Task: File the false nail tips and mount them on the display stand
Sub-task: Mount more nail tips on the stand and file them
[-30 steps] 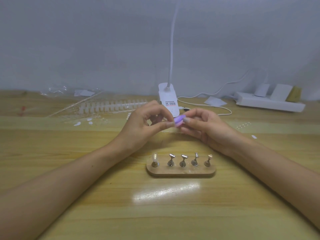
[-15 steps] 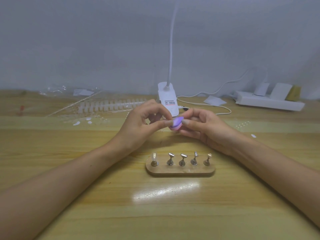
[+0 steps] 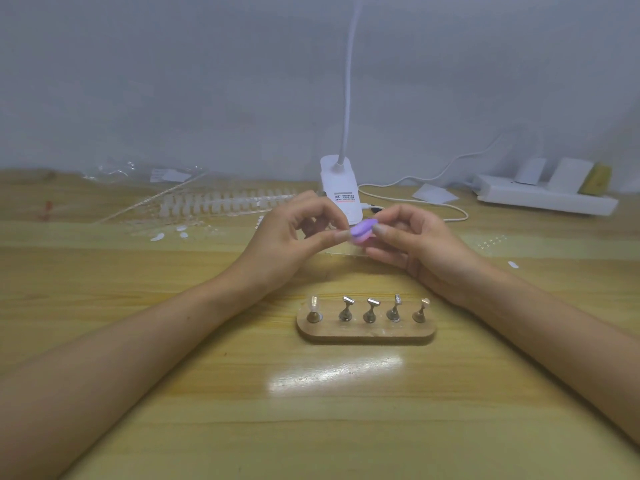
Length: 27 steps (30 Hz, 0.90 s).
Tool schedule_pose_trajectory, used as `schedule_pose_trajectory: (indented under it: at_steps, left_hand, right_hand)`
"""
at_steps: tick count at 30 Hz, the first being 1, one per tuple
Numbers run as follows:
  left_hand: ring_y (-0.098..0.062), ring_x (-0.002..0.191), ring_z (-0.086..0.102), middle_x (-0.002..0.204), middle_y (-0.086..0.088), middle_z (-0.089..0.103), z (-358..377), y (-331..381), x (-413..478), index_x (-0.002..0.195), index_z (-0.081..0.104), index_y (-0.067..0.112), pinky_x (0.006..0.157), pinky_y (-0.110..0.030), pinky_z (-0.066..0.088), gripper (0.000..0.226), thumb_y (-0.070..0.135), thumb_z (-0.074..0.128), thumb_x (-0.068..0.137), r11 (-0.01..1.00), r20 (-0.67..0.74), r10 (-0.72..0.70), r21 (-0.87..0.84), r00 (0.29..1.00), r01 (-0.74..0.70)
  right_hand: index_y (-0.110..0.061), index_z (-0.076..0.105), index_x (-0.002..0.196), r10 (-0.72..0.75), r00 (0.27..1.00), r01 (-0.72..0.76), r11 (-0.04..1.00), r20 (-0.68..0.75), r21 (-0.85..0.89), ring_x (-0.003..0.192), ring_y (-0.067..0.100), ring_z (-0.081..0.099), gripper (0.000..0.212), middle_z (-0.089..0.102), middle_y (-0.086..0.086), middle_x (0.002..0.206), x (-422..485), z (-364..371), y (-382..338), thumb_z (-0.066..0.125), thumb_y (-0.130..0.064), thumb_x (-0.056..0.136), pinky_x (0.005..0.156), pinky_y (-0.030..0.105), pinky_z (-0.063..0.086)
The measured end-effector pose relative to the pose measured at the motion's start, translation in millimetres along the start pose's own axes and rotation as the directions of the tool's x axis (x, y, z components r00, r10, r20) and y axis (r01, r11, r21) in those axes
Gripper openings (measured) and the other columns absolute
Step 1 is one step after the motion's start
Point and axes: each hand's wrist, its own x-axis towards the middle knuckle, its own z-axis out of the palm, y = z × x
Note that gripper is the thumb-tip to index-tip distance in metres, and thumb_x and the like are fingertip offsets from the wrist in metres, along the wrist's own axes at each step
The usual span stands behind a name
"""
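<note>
My left hand (image 3: 287,237) and my right hand (image 3: 415,244) meet above the table, just behind the display stand. My right thumb and fingers pinch a small purple nail file (image 3: 362,232). My left thumb and forefinger are pinched together against the file's left edge, on a false nail tip that the fingertips almost hide. The display stand (image 3: 367,332) is an oval wooden base with several metal pegs. A clear nail tip (image 3: 313,303) sits on its leftmost peg; the other pegs are bare.
Strips of clear nail tips (image 3: 225,202) and loose tips (image 3: 157,237) lie at the back left. A white lamp base (image 3: 341,188) with its cable stands behind my hands. A white power strip (image 3: 543,199) lies back right, and one loose tip (image 3: 513,265) is on the right.
The purple file has shifted a little down-left and back up-right against my left fingertips. Both hands stay in the same place above the stand.
</note>
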Motion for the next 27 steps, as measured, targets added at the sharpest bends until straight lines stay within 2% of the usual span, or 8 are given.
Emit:
schedule_pose_trajectory:
  at_steps: [4, 7, 10, 13, 17, 20, 23, 27]
  left_hand:
    - [-0.003, 0.066, 0.043, 0.074, 0.009, 0.047, -0.1, 0.2, 0.0, 0.084, 0.069, 0.008, 0.070, -0.017, 0.038, 0.006, 0.012, 0.073, 0.086, 1.000, -0.018, 0.016, 0.016, 1.000, -0.016]
    - [-0.004, 0.067, 0.044, 0.076, 0.009, 0.048, 0.0, -0.3, 0.2, 0.084, 0.069, 0.009, 0.070, -0.018, 0.039, 0.006, 0.013, 0.073, 0.086, 1.000, -0.018, 0.018, 0.021, 1.000, -0.018]
    - [-0.004, 0.067, 0.044, 0.076, 0.005, 0.048, -0.6, -0.8, 0.4, 0.084, 0.069, 0.010, 0.069, -0.018, 0.038, 0.005, 0.012, 0.073, 0.086, 1.000, -0.021, 0.023, 0.022, 1.000, -0.023]
    - [-0.003, 0.067, 0.043, 0.076, 0.005, 0.047, -0.2, -1.0, 0.8, 0.084, 0.069, 0.009, 0.069, -0.018, 0.038, 0.006, 0.012, 0.073, 0.086, 0.999, -0.013, 0.031, 0.035, 0.999, -0.031]
    - [-0.003, 0.067, 0.043, 0.076, 0.004, 0.046, -0.6, -1.2, 1.3, 0.085, 0.068, 0.005, 0.069, -0.017, 0.038, 0.007, 0.010, 0.072, 0.086, 0.999, -0.014, 0.034, 0.030, 0.999, -0.033]
    - [-0.002, 0.067, 0.043, 0.075, 0.006, 0.046, -0.3, -0.7, 1.3, 0.085, 0.069, 0.004, 0.069, -0.017, 0.037, 0.008, 0.011, 0.072, 0.086, 0.998, -0.008, 0.044, 0.039, 0.999, -0.044]
    - [-0.002, 0.066, 0.043, 0.075, 0.005, 0.045, -0.5, 0.3, 0.8, 0.085, 0.068, 0.002, 0.069, -0.016, 0.037, 0.006, 0.007, 0.071, 0.087, 0.998, -0.007, 0.044, 0.045, 0.999, -0.044]
    - [-0.002, 0.066, 0.043, 0.076, 0.003, 0.046, -0.5, 0.5, 0.7, 0.085, 0.068, 0.003, 0.069, -0.018, 0.038, 0.008, 0.010, 0.071, 0.087, 0.998, 0.008, 0.051, 0.047, 0.999, -0.051]
  right_hand:
    - [-0.002, 0.059, 0.099, 0.030, 0.991, -0.017, 0.995, 0.134, -0.097, 0.095, 0.024, 0.073, 0.020, 0.074, 0.013, 0.099, 0.0, 1.5, -1.1, 0.067, -0.010, 0.083, 0.083, 0.029, 0.059]
    - [-0.005, 0.059, 0.095, 0.017, 1.000, -0.017, 1.000, 0.019, -0.001, 0.092, 0.022, 0.073, 0.019, 0.074, 0.012, 0.096, 0.9, -0.5, -1.1, 0.067, -0.010, 0.079, 0.077, 0.024, 0.059]
    - [-0.006, 0.059, 0.095, 0.030, 0.987, -0.016, 0.996, 0.158, -0.090, 0.094, 0.024, 0.073, 0.016, 0.074, 0.011, 0.098, 0.9, 0.8, -0.8, 0.068, -0.011, 0.082, 0.083, 0.029, 0.059]
    - [-0.007, 0.059, 0.092, 0.009, 0.999, -0.009, 1.000, 0.047, -0.005, 0.091, 0.021, 0.074, 0.015, 0.076, 0.008, 0.093, 2.4, -1.5, 1.1, 0.066, -0.010, 0.080, 0.078, 0.024, 0.059]
    - [-0.005, 0.059, 0.096, 0.014, 0.981, -0.003, 0.998, 0.192, -0.060, 0.096, 0.023, 0.073, 0.013, 0.075, 0.011, 0.099, 2.6, -1.0, 1.4, 0.066, -0.009, 0.086, 0.083, 0.028, 0.058]
    - [-0.005, 0.060, 0.094, 0.007, 0.997, -0.007, 1.000, 0.074, -0.002, 0.094, 0.021, 0.074, 0.015, 0.076, 0.010, 0.095, 4.1, -2.7, 1.1, 0.066, -0.010, 0.082, 0.081, 0.024, 0.058]
    - [-0.002, 0.059, 0.097, 0.044, 0.983, -0.029, 0.996, 0.178, -0.087, 0.096, 0.024, 0.073, 0.017, 0.075, 0.013, 0.099, 4.0, -0.7, 1.2, 0.067, -0.009, 0.084, 0.085, 0.029, 0.058]
    - [-0.007, 0.059, 0.092, 0.020, 0.997, -0.020, 1.000, 0.078, -0.005, 0.092, 0.021, 0.075, 0.013, 0.076, 0.010, 0.094, 4.2, -2.7, 0.3, 0.066, -0.009, 0.081, 0.079, 0.023, 0.058]
